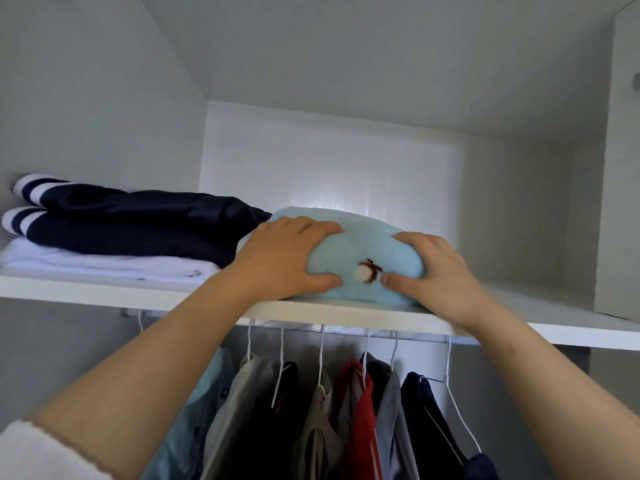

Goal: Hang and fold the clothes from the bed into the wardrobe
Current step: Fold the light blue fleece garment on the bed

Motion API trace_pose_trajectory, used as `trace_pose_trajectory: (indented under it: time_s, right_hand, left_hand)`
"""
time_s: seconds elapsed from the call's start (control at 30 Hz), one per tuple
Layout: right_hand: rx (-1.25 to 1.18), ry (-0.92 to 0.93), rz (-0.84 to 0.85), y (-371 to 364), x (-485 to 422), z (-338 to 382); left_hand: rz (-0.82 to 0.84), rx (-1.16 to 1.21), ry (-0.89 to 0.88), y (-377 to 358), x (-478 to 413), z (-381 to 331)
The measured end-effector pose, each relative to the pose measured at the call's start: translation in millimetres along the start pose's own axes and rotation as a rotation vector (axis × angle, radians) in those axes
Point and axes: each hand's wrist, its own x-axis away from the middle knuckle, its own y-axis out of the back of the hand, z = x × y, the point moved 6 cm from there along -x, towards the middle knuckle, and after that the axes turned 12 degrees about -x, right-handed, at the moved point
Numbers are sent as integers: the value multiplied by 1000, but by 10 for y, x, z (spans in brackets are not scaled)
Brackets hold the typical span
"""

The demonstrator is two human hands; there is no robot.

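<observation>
From the head camera, both hands are raised to the white wardrobe shelf (104, 296). The left hand (287, 258) and right hand (429, 271) each grasp an end of the folded light-blue fluffy garment with a brown-and-white motif (363, 244). Their fingers curl over its top and their thumbs press its front face. The bundle lies on the shelf between the 2 hands, and its front edge is right at the shelf's lip.

The likely trouble is letting go too soon. This close to the lip, the soft bundle could roll forward off the shelf onto the clothes hanging on white wire hangers (450, 375) below the wrists. Its plump fold could also spring open.

Just beyond the left hand, the bundle touches the folded navy garment with white-striped cuffs (138, 220), which is stacked on a folded white garment (86, 261). A push that way would rumple the pile.

Bare shelf lies past the right hand as far as the white upright panel (616, 202). More lies behind both hands, towards the back wall, with ample height above.
</observation>
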Motion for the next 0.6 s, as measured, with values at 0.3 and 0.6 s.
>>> trace_pose_trajectory:
  time_s: [0.3,0.6]
  right_hand:
    - [80,28,-184,1,233,247]
    - [-40,-84,-374,205,1244,347]
  left_hand:
    - [36,26,62,50,94,-79]
    - [-314,386,-86,158,705,-985]
